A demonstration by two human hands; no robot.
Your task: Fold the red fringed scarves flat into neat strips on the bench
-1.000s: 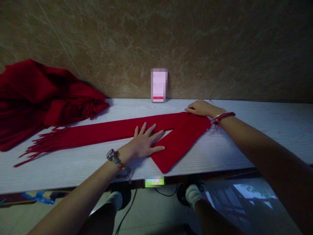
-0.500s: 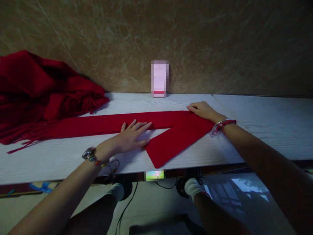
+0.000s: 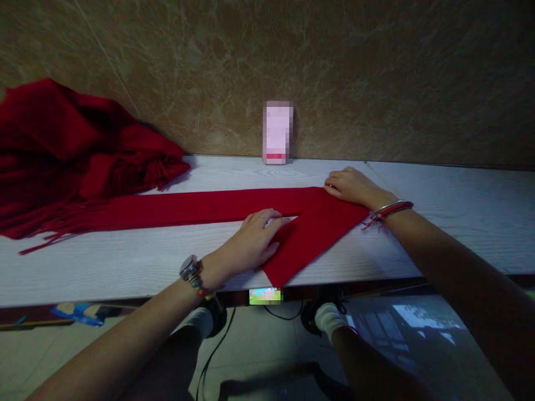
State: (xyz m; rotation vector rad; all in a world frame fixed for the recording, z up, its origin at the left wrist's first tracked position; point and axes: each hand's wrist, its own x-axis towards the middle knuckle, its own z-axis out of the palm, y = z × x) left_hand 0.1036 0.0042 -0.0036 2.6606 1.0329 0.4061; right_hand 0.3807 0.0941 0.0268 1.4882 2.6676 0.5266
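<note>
A red fringed scarf (image 3: 200,207) lies as a long flat strip, its right end folded back diagonally toward the front edge. My left hand (image 3: 253,240) rests at the left side of the folded-back flap (image 3: 311,236), fingers bent slightly over the cloth and thumb apart. At the upper fold corner is my right hand (image 3: 351,186), its fingers curled down and closed on the scarf; the fingertips are partly hidden.
A bunched red cloth with fringe (image 3: 83,145) covers the left end of the white wood-grain surface (image 3: 460,223). Against the brown marbled wall (image 3: 376,83) stands a blurred pink phone-like object (image 3: 277,131). Below the front edge are a lit screen (image 3: 265,296) and a cable (image 3: 213,353).
My left hand has slid right onto the folded flap, its fingers drawn closer together. My right hand stays at the fold corner, its fingers more curled. The view has shifted slightly.
</note>
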